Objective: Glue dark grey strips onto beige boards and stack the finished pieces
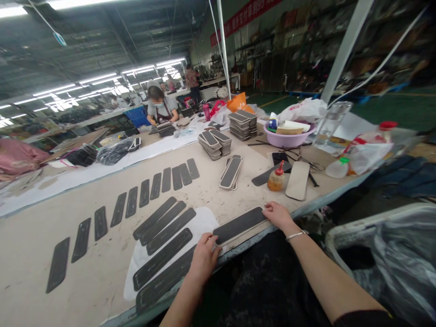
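A long black strip with a pale border lies near the table's front edge. My left hand pinches its left end, and my right hand presses its right end with curled fingers. Several similar long black strips lie to the left on a white sheet. A row of shorter black pieces runs diagonally across the table. A small stack of rounded black pieces sits just beyond my hands.
A small glue bottle with a red cap and a beige piece stand near my right hand. A purple bowl, taller stacks, a glass and bottles sit further back. A co-worker sits at the far end.
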{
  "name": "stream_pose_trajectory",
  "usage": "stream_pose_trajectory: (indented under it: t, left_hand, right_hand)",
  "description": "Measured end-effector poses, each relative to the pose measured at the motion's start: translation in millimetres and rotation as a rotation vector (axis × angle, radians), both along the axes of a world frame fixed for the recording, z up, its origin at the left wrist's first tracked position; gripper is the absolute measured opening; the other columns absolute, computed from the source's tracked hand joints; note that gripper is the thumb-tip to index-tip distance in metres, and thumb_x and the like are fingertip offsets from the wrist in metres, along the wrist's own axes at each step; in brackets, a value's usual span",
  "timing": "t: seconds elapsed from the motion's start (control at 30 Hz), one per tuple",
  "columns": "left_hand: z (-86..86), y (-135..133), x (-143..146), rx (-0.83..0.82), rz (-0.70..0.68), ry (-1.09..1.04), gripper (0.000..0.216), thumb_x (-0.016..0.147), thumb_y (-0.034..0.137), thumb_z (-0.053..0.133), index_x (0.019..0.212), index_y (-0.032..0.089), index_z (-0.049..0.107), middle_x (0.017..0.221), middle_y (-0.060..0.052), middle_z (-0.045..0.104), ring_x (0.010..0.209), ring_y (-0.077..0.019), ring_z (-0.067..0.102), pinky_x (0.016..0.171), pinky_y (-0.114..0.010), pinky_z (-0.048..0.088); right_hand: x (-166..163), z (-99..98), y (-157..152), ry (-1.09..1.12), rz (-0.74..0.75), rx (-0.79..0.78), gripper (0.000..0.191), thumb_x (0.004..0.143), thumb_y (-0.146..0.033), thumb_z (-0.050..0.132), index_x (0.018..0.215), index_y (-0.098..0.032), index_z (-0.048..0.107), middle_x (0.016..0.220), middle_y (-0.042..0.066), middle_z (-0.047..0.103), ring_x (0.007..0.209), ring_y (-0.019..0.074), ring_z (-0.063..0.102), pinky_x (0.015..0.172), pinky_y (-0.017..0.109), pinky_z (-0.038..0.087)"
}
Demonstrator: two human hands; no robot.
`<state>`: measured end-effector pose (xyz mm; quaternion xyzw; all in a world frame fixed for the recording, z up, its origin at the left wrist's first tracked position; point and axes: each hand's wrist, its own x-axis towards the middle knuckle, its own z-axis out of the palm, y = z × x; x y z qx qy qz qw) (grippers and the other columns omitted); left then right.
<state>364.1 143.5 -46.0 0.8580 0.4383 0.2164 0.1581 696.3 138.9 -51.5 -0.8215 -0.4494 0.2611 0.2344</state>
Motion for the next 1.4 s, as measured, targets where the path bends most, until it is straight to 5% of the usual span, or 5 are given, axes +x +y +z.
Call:
stream_pose_trajectory:
  t: [0.2, 0.4, 0.73, 1.1, 1.4]
  left_hand:
    - [-17.2, -10.9, 1.4, 0.212, -0.048, 0.008, 0.020, 0.086, 0.018, 0.050, 0.092, 0.017, 0.070, 0.096, -0.009, 0.067, 0.084, -0.0201, 0.063, 0.077, -0.033, 0.055]
    - [-16.6, -9.7, 4.4, 0.313, -0.045, -0.043, 0.027, 0.090, 0.019, 0.045, 0.087, 0.018, 0.072, 0.089, -0.008, 0.068, 0.079, -0.0163, 0.063, 0.073, -0.028, 0.056]
    - [-27.9, -7.1, 1.5, 0.359, -0.038, -0.104, 0.028, 0.089, 0.017, 0.044, 0.087, 0.021, 0.071, 0.088, -0.007, 0.069, 0.080, -0.0165, 0.065, 0.072, -0.027, 0.057]
    - [-23.0, -8.2, 1.1, 0.397, -0.068, -0.086, 0.028, 0.090, 0.017, 0.042, 0.090, 0.021, 0.070, 0.089, -0.007, 0.069, 0.080, -0.0172, 0.065, 0.075, -0.028, 0.056]
    - [-17.2, -17.7, 2.6, 0.317, -0.050, -0.046, 0.030, 0.088, 0.011, 0.043, 0.100, 0.019, 0.069, 0.097, -0.010, 0.067, 0.084, -0.0182, 0.061, 0.079, -0.033, 0.054]
  right_hand:
    - [0.0, -0.1, -1.4, 0.005, -0.007, 0.021, 0.024, 0.078, -0.020, 0.062, 0.100, -0.012, 0.063, 0.075, 0.002, 0.066, 0.074, 0.0158, 0.061, 0.074, 0.029, 0.045]
    - [0.5, -1.6, -2.5, 0.020, -0.035, 0.037, 0.029, 0.074, -0.019, 0.058, 0.102, -0.014, 0.062, 0.074, 0.001, 0.068, 0.074, 0.0166, 0.063, 0.069, 0.024, 0.042]
    - [-1.8, 0.7, -2.1, 0.088, -0.058, 0.074, 0.029, 0.074, -0.016, 0.057, 0.103, -0.013, 0.061, 0.071, 0.000, 0.068, 0.066, 0.0146, 0.062, 0.063, 0.022, 0.042]
    - [-2.3, -0.4, 1.5, 0.005, -0.009, 0.064, 0.011, 0.078, -0.017, 0.057, 0.084, -0.017, 0.066, 0.071, 0.001, 0.067, 0.069, 0.0146, 0.061, 0.067, 0.024, 0.042]
    - [-1.7, -4.8, 0.3, -0.075, -0.001, 0.028, 0.016, 0.079, -0.023, 0.056, 0.085, -0.019, 0.070, 0.079, 0.004, 0.069, 0.079, 0.0192, 0.063, 0.072, 0.026, 0.043]
